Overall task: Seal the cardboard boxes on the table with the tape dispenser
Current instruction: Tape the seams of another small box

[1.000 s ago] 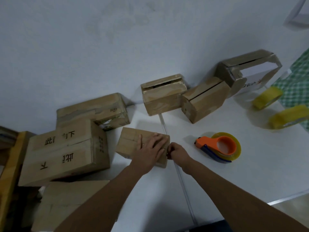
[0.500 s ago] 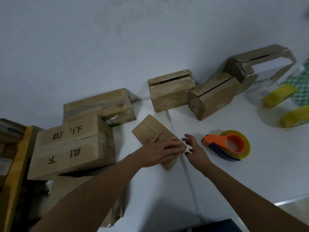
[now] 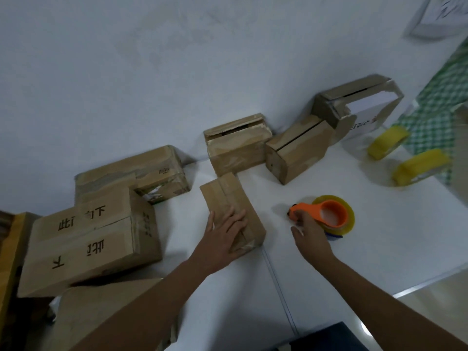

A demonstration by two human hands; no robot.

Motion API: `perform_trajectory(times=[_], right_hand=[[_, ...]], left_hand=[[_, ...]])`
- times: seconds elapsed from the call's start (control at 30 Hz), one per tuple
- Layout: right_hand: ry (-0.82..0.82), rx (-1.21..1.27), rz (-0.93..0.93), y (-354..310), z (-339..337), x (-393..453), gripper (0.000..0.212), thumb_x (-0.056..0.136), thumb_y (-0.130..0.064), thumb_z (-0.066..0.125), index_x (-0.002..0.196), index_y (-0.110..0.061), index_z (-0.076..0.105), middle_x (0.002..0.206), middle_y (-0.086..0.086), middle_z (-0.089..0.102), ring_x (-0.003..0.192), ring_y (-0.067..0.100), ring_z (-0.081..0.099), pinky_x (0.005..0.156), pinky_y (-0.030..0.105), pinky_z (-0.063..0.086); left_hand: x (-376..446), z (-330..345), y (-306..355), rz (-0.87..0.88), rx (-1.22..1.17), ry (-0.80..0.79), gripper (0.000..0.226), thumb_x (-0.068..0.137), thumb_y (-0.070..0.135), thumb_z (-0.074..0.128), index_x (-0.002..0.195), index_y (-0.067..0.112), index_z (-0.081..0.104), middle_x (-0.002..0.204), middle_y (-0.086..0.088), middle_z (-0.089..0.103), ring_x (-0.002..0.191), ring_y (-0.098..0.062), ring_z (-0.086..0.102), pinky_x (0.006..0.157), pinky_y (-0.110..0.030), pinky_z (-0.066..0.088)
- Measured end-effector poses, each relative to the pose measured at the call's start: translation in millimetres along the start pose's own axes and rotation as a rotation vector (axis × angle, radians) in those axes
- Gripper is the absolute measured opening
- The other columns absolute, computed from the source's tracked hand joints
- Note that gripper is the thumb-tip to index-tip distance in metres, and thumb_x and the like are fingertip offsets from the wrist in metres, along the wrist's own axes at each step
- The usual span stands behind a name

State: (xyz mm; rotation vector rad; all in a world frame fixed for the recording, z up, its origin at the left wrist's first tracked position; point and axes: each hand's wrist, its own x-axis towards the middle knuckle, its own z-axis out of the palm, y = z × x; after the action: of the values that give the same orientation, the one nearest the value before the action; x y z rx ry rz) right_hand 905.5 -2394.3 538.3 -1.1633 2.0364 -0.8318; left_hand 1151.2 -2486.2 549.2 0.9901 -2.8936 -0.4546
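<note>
the left hand (image 3: 228,233) lies flat, fingers straight, pressing on top of a small cardboard box (image 3: 229,198) near the middle of the white bench (image 3: 379,249). just to its right the right hand (image 3: 307,233) curls its fingers around the orange tape dispenser (image 3: 326,215) (yellowish roll in it), which sits on the bench. more boxes (image 3: 238,144) line the wall behind.

Dim, bluish, even light; soft shadows beside the boxes; right edge of frame smeared, wide-angle bending at corners.
</note>
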Motion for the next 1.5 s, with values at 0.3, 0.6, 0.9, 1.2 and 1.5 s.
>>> perform_trajectory(times=[0.3,0.6,0.9,1.2,1.5], right_hand=[[-0.151,-0.641,0.139,67.6,-54.4,28.4,0.060,0.095,-0.036,0.057,0.145,-0.016,0.032,0.140,0.006,0.048,0.128,0.027,0.047,0.107,0.043,0.033],[-0.207,-0.639,-0.009,62.9,-55.3,32.7,0.038,0.099,-0.014,0.043,0.137,-0.010,0.035,0.123,0.012,0.056,0.108,0.025,0.055,0.085,0.033,0.044],[-0.140,-0.204,-0.064,16.8,-87.7,8.9,0.036,0.100,-0.010,0.045,0.135,-0.008,0.045,0.121,0.012,0.060,0.105,0.027,0.058,0.081,0.029,0.039],[-0.130,0.067,0.140,-11.8,-106.8,-4.9,0.033,0.099,-0.047,0.044,0.102,-0.020,0.062,0.094,-0.001,0.067,0.086,0.016,0.063,0.075,0.032,0.050],[-0.222,-0.131,-0.070,-49.8,-108.7,2.2,0.031,0.094,-0.053,0.050,0.104,-0.026,0.061,0.097,-0.010,0.067,0.084,0.006,0.063,0.063,0.017,0.045]], left_hand=[[15.2,6.7,19.1,0.006,0.045,0.044,0.070,0.087,0.030,0.071,0.150,0.025,0.039,0.164,-0.008,0.015,0.151,-0.027,0.008,0.120,-0.051,0.008],[-2.1,16.5,22.7,-0.069,0.012,0.000,0.071,0.095,0.025,0.060,0.155,0.030,0.022,0.166,0.003,0.002,0.152,-0.013,-0.007,0.120,-0.041,-0.006],[20.4,20.8,34.5,-0.110,-0.033,0.050,0.065,0.094,0.042,0.060,0.151,0.027,0.034,0.163,0.004,0.021,0.151,-0.014,0.007,0.121,-0.051,0.006],[52.6,-56.0,79.4,-0.743,-1.016,0.172,0.017,0.099,0.034,0.057,0.115,0.033,0.063,0.129,0.010,0.059,0.118,-0.012,0.056,0.090,-0.021,0.044],[53.0,-78.8,103.9,-1.010,-1.689,-0.030,0.034,0.098,0.033,0.058,0.117,0.006,0.067,0.117,-0.015,0.070,0.111,-0.025,0.065,0.088,-0.030,0.052]])
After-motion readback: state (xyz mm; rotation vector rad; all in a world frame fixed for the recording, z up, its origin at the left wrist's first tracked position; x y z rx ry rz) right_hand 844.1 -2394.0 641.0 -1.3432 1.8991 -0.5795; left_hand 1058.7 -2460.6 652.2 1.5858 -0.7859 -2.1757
